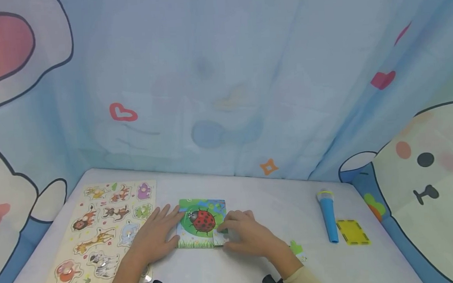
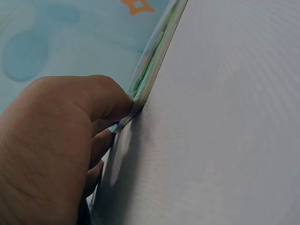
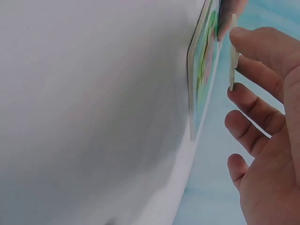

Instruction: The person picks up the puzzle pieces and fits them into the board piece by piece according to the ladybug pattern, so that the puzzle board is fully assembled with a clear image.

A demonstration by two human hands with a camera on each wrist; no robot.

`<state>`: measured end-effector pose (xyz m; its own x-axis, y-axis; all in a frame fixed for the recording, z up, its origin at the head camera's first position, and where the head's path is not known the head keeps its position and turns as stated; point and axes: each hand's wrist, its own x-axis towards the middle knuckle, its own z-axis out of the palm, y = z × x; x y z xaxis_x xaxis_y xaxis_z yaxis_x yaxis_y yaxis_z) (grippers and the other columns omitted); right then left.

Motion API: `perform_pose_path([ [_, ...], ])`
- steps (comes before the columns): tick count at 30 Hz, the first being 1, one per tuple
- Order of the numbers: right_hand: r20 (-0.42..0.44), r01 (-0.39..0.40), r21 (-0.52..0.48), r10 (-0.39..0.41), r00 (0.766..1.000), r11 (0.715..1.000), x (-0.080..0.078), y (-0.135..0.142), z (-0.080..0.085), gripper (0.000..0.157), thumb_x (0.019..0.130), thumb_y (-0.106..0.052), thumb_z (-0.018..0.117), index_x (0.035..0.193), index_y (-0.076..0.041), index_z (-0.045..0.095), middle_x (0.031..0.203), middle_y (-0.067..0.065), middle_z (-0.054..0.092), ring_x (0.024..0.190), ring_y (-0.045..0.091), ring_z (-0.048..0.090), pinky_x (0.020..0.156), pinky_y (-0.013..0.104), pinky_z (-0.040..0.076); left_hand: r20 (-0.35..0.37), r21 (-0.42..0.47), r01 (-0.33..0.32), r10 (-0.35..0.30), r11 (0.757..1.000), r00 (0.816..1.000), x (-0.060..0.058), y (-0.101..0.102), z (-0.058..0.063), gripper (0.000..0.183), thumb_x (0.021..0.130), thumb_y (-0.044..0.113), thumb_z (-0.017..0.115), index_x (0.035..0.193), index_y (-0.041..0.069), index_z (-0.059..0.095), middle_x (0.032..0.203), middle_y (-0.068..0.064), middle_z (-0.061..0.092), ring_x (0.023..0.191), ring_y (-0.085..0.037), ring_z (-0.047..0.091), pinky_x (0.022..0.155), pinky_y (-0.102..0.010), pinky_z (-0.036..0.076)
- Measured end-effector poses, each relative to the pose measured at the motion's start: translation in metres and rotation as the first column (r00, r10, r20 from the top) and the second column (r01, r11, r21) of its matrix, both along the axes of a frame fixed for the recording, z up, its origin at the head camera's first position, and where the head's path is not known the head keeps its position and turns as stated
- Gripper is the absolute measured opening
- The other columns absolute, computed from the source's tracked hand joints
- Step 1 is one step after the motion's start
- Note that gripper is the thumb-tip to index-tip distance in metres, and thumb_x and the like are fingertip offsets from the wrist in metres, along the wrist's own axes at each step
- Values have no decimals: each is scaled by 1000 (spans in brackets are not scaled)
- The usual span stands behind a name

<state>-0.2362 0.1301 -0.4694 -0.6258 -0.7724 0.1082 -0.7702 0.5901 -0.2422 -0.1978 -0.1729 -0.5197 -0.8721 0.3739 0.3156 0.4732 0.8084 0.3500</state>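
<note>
A square ladybug jigsaw puzzle (image 1: pixel 194 230) lies on the white table in the head view. Along its left side rests my left hand (image 1: pixel 156 234), fingers extended, with the thumb at the board's edge in the left wrist view. My right hand (image 1: pixel 248 235) pinches a thin puzzle piece (image 3: pixel 233 56) between thumb and fingers, above the board's lower right corner. That piece appears edge-on in the right wrist view, apart from the board. Beside the right forearm lies a green-and-white puzzle piece (image 1: pixel 296 247), partly hidden by the arm.
At the left lies a wooden animal peg puzzle (image 1: pixel 113 241), partly under the left forearm. A blue toy microphone (image 1: pixel 328 217) and a yellow square piece (image 1: pixel 352 232) lie on the right. A printed curtain (image 1: pixel 223 81) hangs behind the table.
</note>
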Motion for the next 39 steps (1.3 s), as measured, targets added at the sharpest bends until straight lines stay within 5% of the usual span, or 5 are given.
perform_pose_path([
  [19,-30,-35,28,36,999,999,2,-75,-8,26,84,-37,75,108,-26,73,106,-14,59,101,4,51,87,33,38,-19,-23,-1,1,1000,1000,2,0,1,58,89,29,61,142,9,51,151,-11,41,141,-36,31,118,-51,18],
  [24,-46,-5,62,8,999,998,4,-83,-8,27,83,-40,75,107,-27,75,103,-15,61,97,2,52,82,29,36,-28,-10,1,-2,1000,1000,2,1,1,58,88,27,62,142,9,51,150,-11,42,140,-36,32,117,-52,19],
  [30,-25,44,93,-42,999,995,4,-88,-7,30,84,-43,74,110,-28,74,116,-11,63,114,8,54,89,35,40,7,-7,-21,22,1000,1000,2,2,1,59,88,29,63,143,12,50,152,-8,40,142,-34,30,119,-50,17],
  [39,-34,-9,152,14,999,988,2,-87,-2,28,87,-39,72,112,-27,74,117,-13,62,114,12,53,84,34,39,10,0,-21,21,1000,1000,2,1,2,59,88,28,63,143,11,50,152,-9,40,142,-35,30,119,-50,17],
])
